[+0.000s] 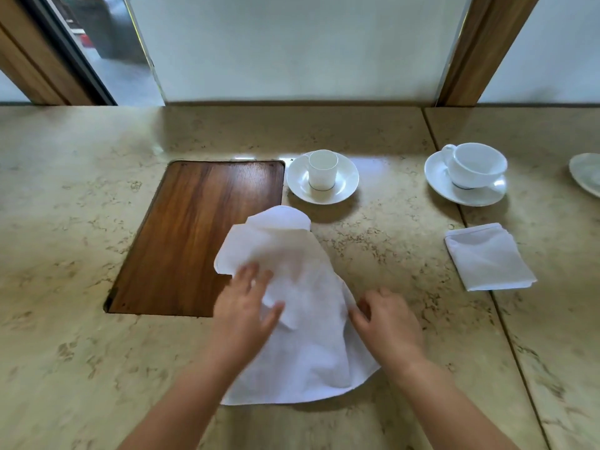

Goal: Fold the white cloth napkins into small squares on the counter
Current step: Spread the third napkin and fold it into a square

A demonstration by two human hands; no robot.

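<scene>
Beige stone counter [97, 241]: left hand [242, 311] pinches, right hand [388, 323] apparently grips, the rumpled white cloth napkin [305, 319]. Step: spreading; next, flatten before folding.

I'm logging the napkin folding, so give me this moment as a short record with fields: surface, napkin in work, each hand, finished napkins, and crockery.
surface: stone counter with inset wood panel
napkin in work: napkin, rumpled, not yet square, partly over the panel
left hand: left hand pinches a fold of the napkin
right hand: right hand grips the napkin's right edge
finished: one folded napkin lying to the right
crockery: small cup on a saucer, wide cup on a saucer, both behind the napkins
</scene>
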